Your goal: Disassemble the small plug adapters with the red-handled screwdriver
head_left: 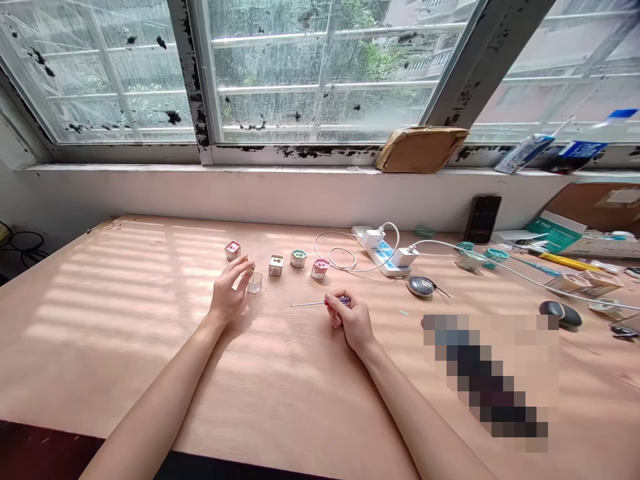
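My left hand (pixel 231 291) is at a small clear box (pixel 255 283), its thumb and fingers drawn together near the box's upper left edge; whatever is between the fingertips is too small to make out. In my right hand (pixel 350 321) is a thin screwdriver (pixel 309 305) with a purple handle, its shaft pointing left above the table. Around the clear box stand a small pink-topped box (pixel 233 251) behind my left hand, a cream-topped box (pixel 276 265), a green-topped box (pixel 299 259) and another pink-topped box (pixel 321 269).
Behind my right hand lies a white power strip (pixel 383 253) with plugs and looping cables. Further right are a computer mouse (pixel 421 287), a black mouse (pixel 560 315), a phone (pixel 483 219) against the wall and a yellow pen (pixel 567 261). A blurred patch covers the right foreground.
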Motion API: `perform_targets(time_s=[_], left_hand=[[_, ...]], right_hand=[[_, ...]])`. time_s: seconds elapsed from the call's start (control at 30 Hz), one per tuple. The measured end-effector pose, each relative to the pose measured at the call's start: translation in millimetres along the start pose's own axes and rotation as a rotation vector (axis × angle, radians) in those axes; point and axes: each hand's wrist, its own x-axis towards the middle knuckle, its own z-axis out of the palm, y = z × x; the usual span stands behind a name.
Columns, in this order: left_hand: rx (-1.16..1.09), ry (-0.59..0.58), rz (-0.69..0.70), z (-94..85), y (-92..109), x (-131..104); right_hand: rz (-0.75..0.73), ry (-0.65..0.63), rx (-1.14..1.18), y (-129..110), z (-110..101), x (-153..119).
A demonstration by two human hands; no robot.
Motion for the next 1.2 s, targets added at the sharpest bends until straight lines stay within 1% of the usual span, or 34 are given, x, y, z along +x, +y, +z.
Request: perform_targets(time_s=[0.13,0.3,0.47,0.57,0.73,0.93,1.1,1.2], left_hand=[[-0.015,-0.045,0.033,7.5,-4.3,-0.6],[-0.049,-0.149,0.008,5.2,-5.3,-2.2],[-0.059,-0.256,0.049,5.8,-5.9,-4.7],[-0.054,-0.294,0.054,8.2,-6.6,-7.0],[-0.041,-0.307,0.030,9.4,-7.6,-10.3],[-0.033,-0.288,0.002,7.8,-8.2,-12.3],[-0.081,-0.275,-0.020,6.4,-8.6,-10.8],[-0.128,-0.269,-0.059,5.4,-7.9,-9.6]], right_hand=[[-0.001,0.009,0.034,2.2,-0.3,1.0],[0.014,-0.002,0.054,3.4,0.0,1.5],[0.006,-0.005,0.057,2.6,0.3,1.2],[-0.012,-0.010,0.056,1.7,0.7,0.5],[-0.015,-0.019,0.059,3.1,0.6,0.1],[-0.028,-0.024,0.050,6.0,-1.0,1.4],[-0.031,-0.021,0.044,6.0,-1.1,1.1],[-0.032,-0.023,0.044,6.1,-1.1,1.1]])
